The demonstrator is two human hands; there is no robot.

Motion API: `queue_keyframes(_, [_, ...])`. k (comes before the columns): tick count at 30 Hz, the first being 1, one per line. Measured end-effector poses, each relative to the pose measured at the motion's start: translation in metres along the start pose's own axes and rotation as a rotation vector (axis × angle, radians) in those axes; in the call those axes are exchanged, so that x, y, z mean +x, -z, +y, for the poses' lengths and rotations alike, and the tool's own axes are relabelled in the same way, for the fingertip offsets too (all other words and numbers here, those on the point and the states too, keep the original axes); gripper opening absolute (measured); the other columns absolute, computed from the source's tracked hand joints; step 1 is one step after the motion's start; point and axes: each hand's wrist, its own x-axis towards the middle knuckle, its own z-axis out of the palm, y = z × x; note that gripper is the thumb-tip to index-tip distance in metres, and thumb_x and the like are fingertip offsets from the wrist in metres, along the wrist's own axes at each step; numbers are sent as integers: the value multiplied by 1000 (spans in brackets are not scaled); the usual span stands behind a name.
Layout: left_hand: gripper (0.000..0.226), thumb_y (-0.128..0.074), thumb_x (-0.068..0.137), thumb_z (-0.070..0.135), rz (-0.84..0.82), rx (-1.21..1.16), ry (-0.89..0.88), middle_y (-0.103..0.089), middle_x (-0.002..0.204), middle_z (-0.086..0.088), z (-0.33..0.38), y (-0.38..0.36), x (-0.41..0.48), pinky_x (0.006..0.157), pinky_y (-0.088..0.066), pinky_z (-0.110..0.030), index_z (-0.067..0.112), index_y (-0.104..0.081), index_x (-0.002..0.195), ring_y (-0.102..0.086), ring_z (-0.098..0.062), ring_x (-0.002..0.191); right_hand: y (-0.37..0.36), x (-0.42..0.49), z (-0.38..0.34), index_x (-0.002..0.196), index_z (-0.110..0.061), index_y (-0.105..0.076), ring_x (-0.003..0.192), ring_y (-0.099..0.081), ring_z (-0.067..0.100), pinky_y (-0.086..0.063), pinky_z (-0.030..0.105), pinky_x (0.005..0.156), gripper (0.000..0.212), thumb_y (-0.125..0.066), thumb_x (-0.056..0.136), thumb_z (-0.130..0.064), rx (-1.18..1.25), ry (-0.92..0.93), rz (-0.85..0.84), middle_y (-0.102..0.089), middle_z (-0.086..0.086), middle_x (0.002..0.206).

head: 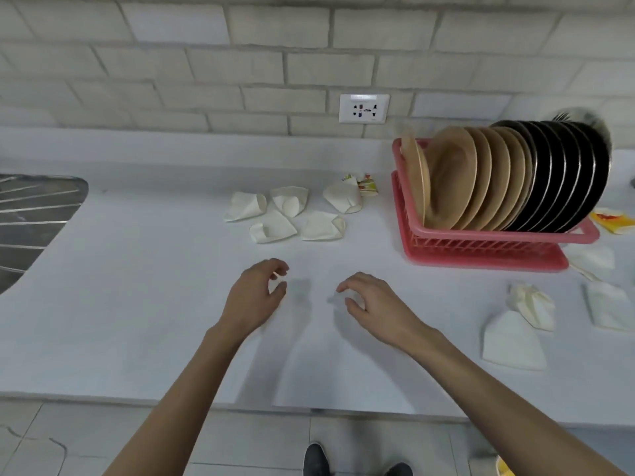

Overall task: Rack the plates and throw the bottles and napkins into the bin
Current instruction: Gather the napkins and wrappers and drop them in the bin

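Note:
A pink dish rack (481, 235) stands on the right of the white counter (137, 304), filled with several tan plates (457, 176) and black plates (563, 176) on edge. Several folded white napkins (285, 213) lie in a cluster at mid-counter, one beside a printed wrapper (366, 183). More napkins (515, 334) lie to the right, below the rack. My left hand (256, 298) and right hand (374, 305) hover side by side over bare counter in front of the cluster, fingers loosely curled, holding nothing. No bottle or bin is in view.
A steel sink drainer (31, 218) sits at the left edge. A wall socket (364, 108) is on the tiled backsplash. A yellow-red wrapper (611, 219) lies right of the rack. The counter's front edge runs below my forearms, with floor and shoes (318, 460) beneath.

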Motion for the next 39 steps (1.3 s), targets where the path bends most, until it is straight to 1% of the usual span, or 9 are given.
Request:
queue_keyframes(5, [48,-63,91,20,-43,233,12,-52,140,-2,-18,11,70,94,-45,-38,17,-52,137,-46,-23,129,9,60,7,139,-15,-50,128,-41,22,-41,35,103,45,-53,94,-14,-140,-8,0,-43,3,141])
queue_keyframes(14, [63,-66,84,18,-162,490,33,-39,151,-5,-42,-3,138,102,-39,-42,12,-44,143,-35,-25,138,11,143,20,150,-14,-29,142,-19,33,-45,42,98,64,-54,91,-9,-411,-92,-88,-9,15,159])
queue_keyframes(19, [53,-63,85,21,-181,564,62,-48,139,-6,-45,-10,142,93,-41,-38,12,-46,135,-42,-26,129,-5,160,33,155,-14,-17,149,3,38,-19,51,119,76,-53,89,-2,-590,-81,-163,2,19,161])
queue_keyframes(22, [42,-59,85,16,-158,574,67,-53,127,-6,-50,-15,139,87,-39,-35,11,-49,126,-46,-26,121,-12,163,37,150,-11,-27,145,-12,39,-23,48,117,68,-53,88,-1,-647,-79,-162,-12,20,157])
queue_keyframes(25, [38,-57,84,12,-106,600,37,-53,123,-5,-57,-21,135,95,-37,-39,12,-51,122,-47,-27,119,-15,164,41,136,-11,-42,121,-38,32,-39,39,97,56,-55,83,0,-659,-48,-66,-37,14,136])
queue_keyframes(28, [33,-58,86,13,-67,622,4,-54,120,-6,-63,-24,131,105,-33,-48,13,-55,119,-50,-28,116,-14,161,46,128,-11,-46,109,-43,30,-41,37,87,45,-56,84,-4,-638,-49,-25,-43,12,125])
queue_keyframes(32, [28,-64,87,14,45,630,-113,-65,114,-3,-68,-24,123,101,-38,-53,16,-66,114,-58,-30,110,-10,151,49,124,-11,-50,105,-47,29,-41,37,87,35,-54,89,-13,-591,-22,12,-49,9,118])
queue_keyframes(35, [24,-68,87,14,181,600,-195,-71,108,0,-67,-19,117,95,-42,-51,19,-71,111,-60,-29,109,-8,139,48,124,-15,-54,102,-51,27,-41,37,87,33,-50,92,-16,-501,-22,67,-54,6,115])
queue_keyframes(39, [23,-54,90,24,292,462,-231,-72,100,3,-65,-13,99,92,-36,-44,18,-72,103,-58,-26,107,-17,113,44,122,-16,-57,103,-54,25,-41,37,88,29,-48,96,-24,-389,-68,124,-57,3,115])
